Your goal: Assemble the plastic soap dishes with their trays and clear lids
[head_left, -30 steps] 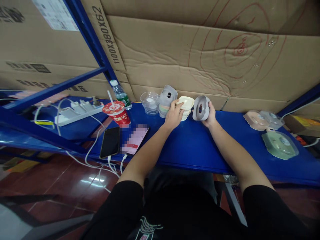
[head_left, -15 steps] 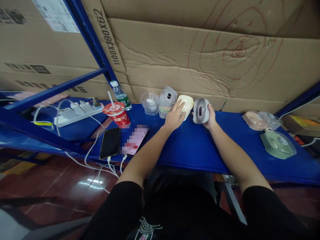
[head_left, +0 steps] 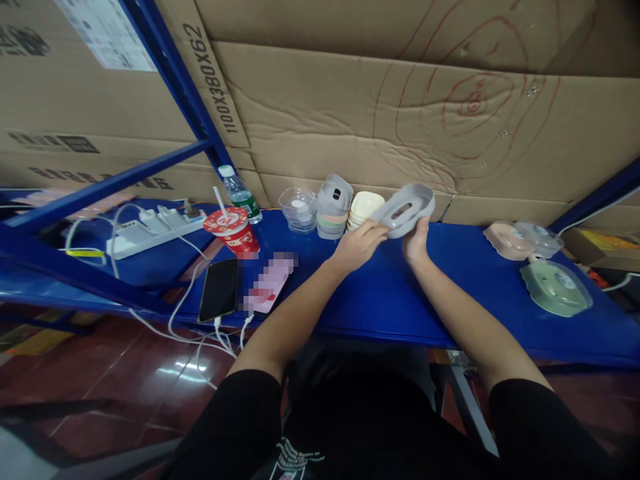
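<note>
A grey plastic shell (head_left: 407,208) with an oval slot is held up between both hands above the blue shelf. My left hand (head_left: 361,245) pinches its left end, fingers pressed together. Around its lower right side curls my right hand (head_left: 417,241), the thumb up along the wall. Just behind my left fingers stands a stack of cream square bowls (head_left: 367,205), partly hidden. Left of that is a pile of grey, peach and green shells (head_left: 333,207), the top grey one tilted up. Clear plastic bowls (head_left: 299,210) sit nested beside it.
Finished-looking peach (head_left: 507,241) and green cases (head_left: 555,287) with clear covers lie at the right. A red cup with straw (head_left: 233,230), a water bottle (head_left: 243,197), two phones (head_left: 219,290) and a power strip (head_left: 153,232) occupy the left. Cardboard (head_left: 320,120) backs the shelf.
My left hand has left the cream bowls and taken the left end of the grey shell. The shell has turned from upright to a slanted, lengthwise position.
</note>
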The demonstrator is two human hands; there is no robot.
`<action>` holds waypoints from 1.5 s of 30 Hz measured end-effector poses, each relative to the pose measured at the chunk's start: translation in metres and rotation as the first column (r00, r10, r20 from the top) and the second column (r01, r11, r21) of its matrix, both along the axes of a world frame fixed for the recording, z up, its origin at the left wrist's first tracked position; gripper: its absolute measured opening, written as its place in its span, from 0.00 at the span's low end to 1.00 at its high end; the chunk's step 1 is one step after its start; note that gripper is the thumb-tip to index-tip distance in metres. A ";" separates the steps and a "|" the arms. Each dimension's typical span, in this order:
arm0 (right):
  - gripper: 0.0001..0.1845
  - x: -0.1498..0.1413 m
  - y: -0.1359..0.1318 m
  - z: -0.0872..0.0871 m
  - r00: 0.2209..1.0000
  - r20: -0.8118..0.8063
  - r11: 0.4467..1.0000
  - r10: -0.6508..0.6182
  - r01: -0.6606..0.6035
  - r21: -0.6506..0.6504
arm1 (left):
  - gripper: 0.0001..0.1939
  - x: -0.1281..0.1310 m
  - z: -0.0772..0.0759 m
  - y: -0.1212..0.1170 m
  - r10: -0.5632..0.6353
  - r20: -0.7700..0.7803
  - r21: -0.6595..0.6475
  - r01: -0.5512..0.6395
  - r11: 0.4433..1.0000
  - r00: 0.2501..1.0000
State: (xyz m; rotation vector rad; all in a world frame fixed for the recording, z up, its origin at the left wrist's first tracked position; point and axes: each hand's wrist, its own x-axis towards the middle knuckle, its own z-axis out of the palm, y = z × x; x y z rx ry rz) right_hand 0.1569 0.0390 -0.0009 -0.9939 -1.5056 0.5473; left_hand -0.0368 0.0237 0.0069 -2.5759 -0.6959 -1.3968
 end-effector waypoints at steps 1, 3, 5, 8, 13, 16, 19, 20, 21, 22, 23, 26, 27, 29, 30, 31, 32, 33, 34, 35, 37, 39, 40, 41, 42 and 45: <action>0.55 0.002 0.001 0.000 0.998 -0.006 0.998 -0.061 0.061 0.012 | 0.22 -0.005 0.003 0.005 0.030 0.048 0.006 -0.030 1.000 0.998; 0.55 0.006 0.003 -0.002 0.990 -0.003 0.990 -0.138 0.138 0.012 | 0.22 -0.018 0.009 0.018 0.110 0.125 0.012 -0.112 0.994 0.986; 0.54 0.008 0.005 -0.008 0.990 0.050 0.991 -0.130 0.130 0.017 | 0.21 -0.031 0.014 0.031 0.180 0.141 0.021 -0.184 0.983 0.974; 0.54 0.009 0.009 -0.018 0.993 0.082 0.995 -0.088 0.084 0.045 | 0.20 -0.046 0.020 0.044 0.306 0.109 -0.026 -0.305 0.952 0.946; 0.54 0.004 0.008 -0.024 0.994 0.105 0.998 -0.033 0.027 0.054 | 0.20 -0.051 0.026 0.043 0.484 0.001 -0.143 -0.479 0.866 0.875; 0.49 0.000 0.005 -0.022 0.977 0.211 0.996 -0.023 0.005 0.084 | 0.23 -0.049 0.027 0.038 0.524 -0.050 -0.197 -0.523 0.829 0.850; 0.46 -0.003 0.003 -0.021 0.945 0.326 0.992 -0.032 -0.012 0.130 | 0.30 -0.046 0.028 0.032 0.534 -0.058 -0.241 -0.530 0.813 0.844; 0.46 -0.004 0.003 -0.021 0.937 0.347 0.990 -0.047 -0.004 0.144 | 0.32 -0.046 0.029 0.030 0.536 -0.051 -0.253 -0.530 0.809 0.842; 0.47 -0.005 0.003 -0.021 0.932 0.356 0.988 -0.070 0.015 0.156 | 0.33 -0.045 0.029 0.029 0.543 -0.039 -0.263 -0.533 0.804 0.839; 0.48 -0.005 0.004 -0.021 0.929 0.355 0.985 -0.100 0.044 0.164 | 0.34 -0.045 0.029 0.029 0.554 -0.025 -0.271 -0.539 0.797 0.832; 0.49 -0.005 0.005 -0.021 0.927 0.351 0.983 -0.134 0.078 0.169 | 0.35 -0.045 0.029 0.029 0.568 -0.009 -0.281 -0.547 0.788 0.823; 0.48 -0.005 0.007 -0.016 0.902 0.365 0.968 -0.232 0.178 0.176 | 0.38 -0.048 0.023 0.035 0.593 0.039 -0.319 -0.553 0.770 0.804; 0.47 -0.005 0.008 -0.013 0.887 0.385 0.964 -0.253 0.198 0.177 | 0.38 -0.050 0.020 0.039 0.586 0.055 -0.332 -0.539 0.775 0.808; 0.44 -0.005 0.010 -0.005 0.857 0.438 0.961 -0.272 0.221 0.164 | 0.38 -0.053 0.014 0.046 0.556 0.088 -0.350 -0.497 0.794 0.827; 0.43 -0.005 0.011 -0.002 0.843 0.463 0.962 -0.272 0.228 0.151 | 0.37 -0.055 0.011 0.049 0.543 0.103 -0.354 -0.480 0.803 0.833; 0.42 -0.006 0.012 0.002 0.832 0.486 0.963 -0.269 0.232 0.136 | 0.37 -0.056 0.009 0.052 0.535 0.115 -0.355 -0.469 0.809 0.837; 0.40 -0.007 0.013 0.005 0.822 0.503 0.964 -0.265 0.235 0.124 | 0.36 -0.057 0.007 0.053 0.534 0.125 -0.355 -0.465 0.811 0.836; 0.39 -0.008 0.014 0.007 0.816 0.514 0.965 -0.262 0.236 0.118 | 0.36 -0.058 0.006 0.054 0.539 0.134 -0.353 -0.468 0.810 0.832; 0.37 -0.010 0.016 0.009 0.814 0.520 0.965 -0.261 0.234 0.119 | 0.36 -0.058 0.005 0.055 0.544 0.142 -0.352 -0.472 0.808 0.827; 0.35 -0.011 0.017 0.010 0.813 0.520 0.964 -0.264 0.232 0.126 | 0.36 -0.059 0.005 0.055 0.549 0.150 -0.352 -0.474 0.807 0.822; 0.31 -0.012 0.020 0.012 0.815 0.507 0.960 -0.281 0.237 0.152 | 0.35 -0.059 0.005 0.054 0.554 0.172 -0.355 -0.474 0.806 0.814; 0.29 -0.013 0.023 0.012 0.819 0.486 0.952 -0.304 0.249 0.176 | 0.33 -0.060 0.006 0.053 0.557 0.195 -0.360 -0.469 0.806 0.808; 0.29 -0.013 0.024 0.012 0.823 0.475 0.950 -0.312 0.255 0.183 | 0.33 -0.060 0.006 0.053 0.558 0.207 -0.363 -0.466 0.806 0.804; 0.29 -0.013 0.025 0.012 0.827 0.466 0.948 -0.316 0.256 0.188 | 0.32 -0.061 0.006 0.053 0.560 0.220 -0.366 -0.464 0.807 0.799; 0.29 -0.012 0.027 0.013 0.831 0.458 0.948 -0.315 0.254 0.192 | 0.31 -0.061 0.006 0.053 0.560 0.234 -0.367 -0.461 0.808 0.795; 0.28 -0.012 0.032 0.019 0.834 0.457 0.948 -0.310 0.233 0.217 | 0.29 -0.061 0.005 0.054 0.552 0.276 -0.364 -0.446 0.818 0.787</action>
